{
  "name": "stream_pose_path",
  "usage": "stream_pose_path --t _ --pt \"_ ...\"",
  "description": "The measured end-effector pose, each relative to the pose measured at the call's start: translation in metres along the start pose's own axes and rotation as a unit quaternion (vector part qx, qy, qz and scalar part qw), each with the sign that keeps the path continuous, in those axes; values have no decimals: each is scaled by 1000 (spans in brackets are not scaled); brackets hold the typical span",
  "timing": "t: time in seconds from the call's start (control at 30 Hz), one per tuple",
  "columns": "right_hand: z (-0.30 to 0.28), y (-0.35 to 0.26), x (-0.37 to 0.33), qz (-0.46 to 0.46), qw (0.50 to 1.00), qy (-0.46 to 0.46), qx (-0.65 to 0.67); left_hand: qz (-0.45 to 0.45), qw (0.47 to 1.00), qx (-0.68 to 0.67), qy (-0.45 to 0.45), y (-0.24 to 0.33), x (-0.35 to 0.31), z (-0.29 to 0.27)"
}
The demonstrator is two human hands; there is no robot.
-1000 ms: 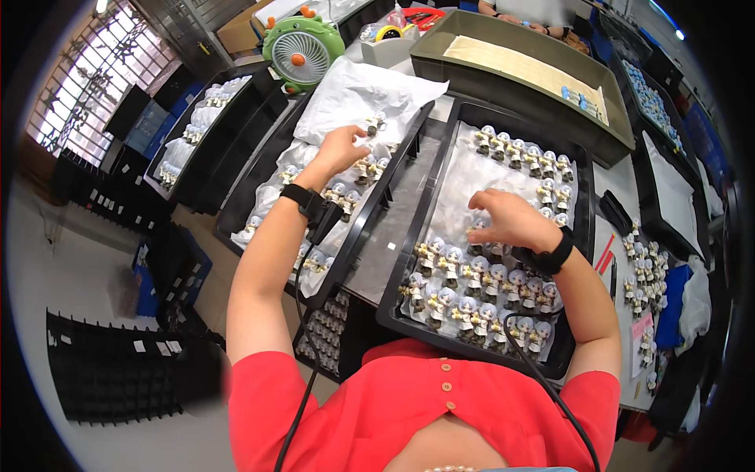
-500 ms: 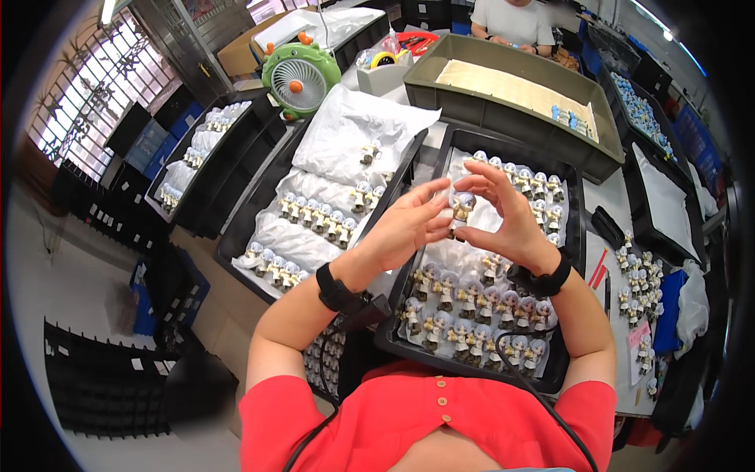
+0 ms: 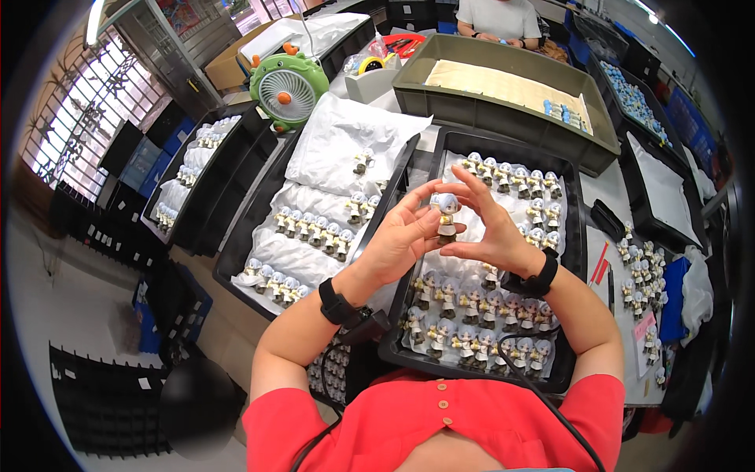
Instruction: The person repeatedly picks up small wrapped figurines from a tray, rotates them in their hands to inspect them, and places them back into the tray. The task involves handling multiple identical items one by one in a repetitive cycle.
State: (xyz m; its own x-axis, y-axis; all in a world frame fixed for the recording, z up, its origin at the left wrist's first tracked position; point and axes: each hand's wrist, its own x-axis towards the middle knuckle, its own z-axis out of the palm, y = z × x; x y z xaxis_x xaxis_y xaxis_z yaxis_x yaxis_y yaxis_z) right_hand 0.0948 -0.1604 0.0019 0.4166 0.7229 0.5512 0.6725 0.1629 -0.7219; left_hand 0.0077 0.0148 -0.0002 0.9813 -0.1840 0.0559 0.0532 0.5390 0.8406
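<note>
Clock is centring on the held figurine point(image 3: 446, 218); left hand point(image 3: 407, 240) is pinching it from 9 o'clock, thumb and fingers closing around its body; figurine is standing roughly upright in the grip, above the right tray point(image 3: 576, 220), head pointing to 12, feet to 6; right hand point(image 3: 497, 232) is holding a wide C around it from 3 o'clock, fingers arching toward 12, thumb lying just under the feet; can't tell whether right fingertips are touching it.

Right tray is carrying similar pieces on white lining; upper row point(image 3: 515, 175) is lying at 1 to 2 o'clock, two long front rows point(image 3: 476, 322) are filling the 5 to 7 side; left tray point(image 3: 399, 185) is sitting at 9, carrying more rows on crumpled white sheeting point(image 3: 346, 145), one lone piece point(image 3: 363, 161) resting on top at 10.

Black wristbands point(image 3: 336, 302) are circling both wrists; green fan point(image 3: 287, 90) is standing at 10; olive bin point(image 3: 440, 93) is sitting at 1, holding a few blue pieces point(image 3: 566, 114) on a pale sheet; a co-worker point(image 3: 499, 20) is sitting beyond it, between 12 and 1; loose cluster of figures point(image 3: 646, 271) is lying between 3 and 4, red sticks point(image 3: 600, 265) lying nearer in on the same bearing.
</note>
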Motion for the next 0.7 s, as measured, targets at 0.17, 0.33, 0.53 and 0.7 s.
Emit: stream_pose_path --t 0.17,0.33,0.53,0.7 --pt "5 9 -2 14 1000 2 10 -6 999 -28 -18 1 1 -2" --pt "6 12 -2 32 999 8 24 -7 999 -39 -18 1 0 -3" --pt "8 10 -4 46 998 20 47 1 999 37 2 0 -1 0" --pt "6 5 -4 46 999 18 22 -3 1000 -17 -4 1 -1 2"
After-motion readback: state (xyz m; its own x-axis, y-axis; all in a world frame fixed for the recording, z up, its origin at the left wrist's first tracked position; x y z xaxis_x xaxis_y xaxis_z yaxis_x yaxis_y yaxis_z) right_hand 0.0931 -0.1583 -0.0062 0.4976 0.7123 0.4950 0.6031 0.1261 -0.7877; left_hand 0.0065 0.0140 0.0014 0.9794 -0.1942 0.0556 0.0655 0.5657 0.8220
